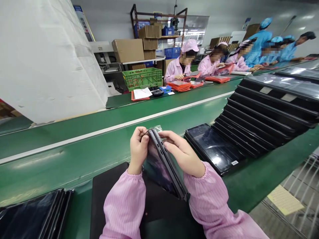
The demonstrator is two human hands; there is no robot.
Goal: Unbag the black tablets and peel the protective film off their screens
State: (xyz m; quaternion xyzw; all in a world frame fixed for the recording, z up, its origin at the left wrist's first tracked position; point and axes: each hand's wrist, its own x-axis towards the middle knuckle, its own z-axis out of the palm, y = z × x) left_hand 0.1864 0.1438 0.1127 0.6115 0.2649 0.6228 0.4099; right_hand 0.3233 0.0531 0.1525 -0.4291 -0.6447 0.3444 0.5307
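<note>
Two thin dark tablets (165, 162), pressed together face to face or back to back, stand on edge between my hands with their port sides turned up. My left hand (139, 146) is closed at the far corner, its thumb and fingers pinching what looks like the edge of a clear film (157, 128). Around the other side, my right hand (183, 151) grips the tablets with thumb and fingers near the top. Their lower end is just above a black mat (107, 199) on the bench.
Black tablets (216, 146) lie right of my hands, beside a tall leaning stack (269, 113). Another stack (30, 212) is at lower left. Beyond the green bench (99, 146), people in pink and blue work near a green crate (142, 78). White wrapped material (50, 59) rises at left.
</note>
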